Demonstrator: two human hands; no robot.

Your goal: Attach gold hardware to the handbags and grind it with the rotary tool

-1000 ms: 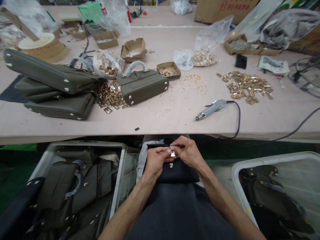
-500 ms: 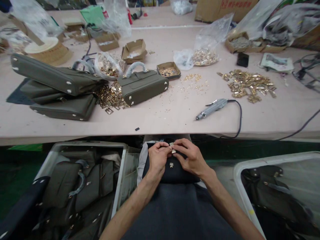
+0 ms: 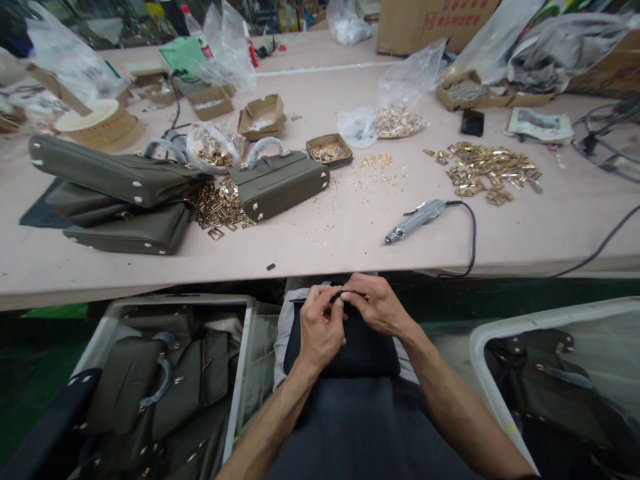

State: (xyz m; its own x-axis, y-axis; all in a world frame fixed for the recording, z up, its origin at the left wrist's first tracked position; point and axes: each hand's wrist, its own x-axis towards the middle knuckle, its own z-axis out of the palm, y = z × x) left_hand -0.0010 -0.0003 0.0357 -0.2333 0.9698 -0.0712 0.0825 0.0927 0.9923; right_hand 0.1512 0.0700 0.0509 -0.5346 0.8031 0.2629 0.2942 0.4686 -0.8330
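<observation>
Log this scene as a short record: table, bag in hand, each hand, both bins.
Table: olive bags, heaped gold pieces, power tool lying down
Black bag: beneath both hands, near the table edge
Left hand: fingers bent, grip hidden
Right hand: fingertips close to the left's, grip unclear
Left bin: olive bags
Right bin: dark bags

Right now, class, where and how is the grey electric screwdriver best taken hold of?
Probably by the screwdriver's thick grey body, with the right hand from above, near side: it lies on the table, metal tip towards the near left, cable leaving the far end.
</observation>
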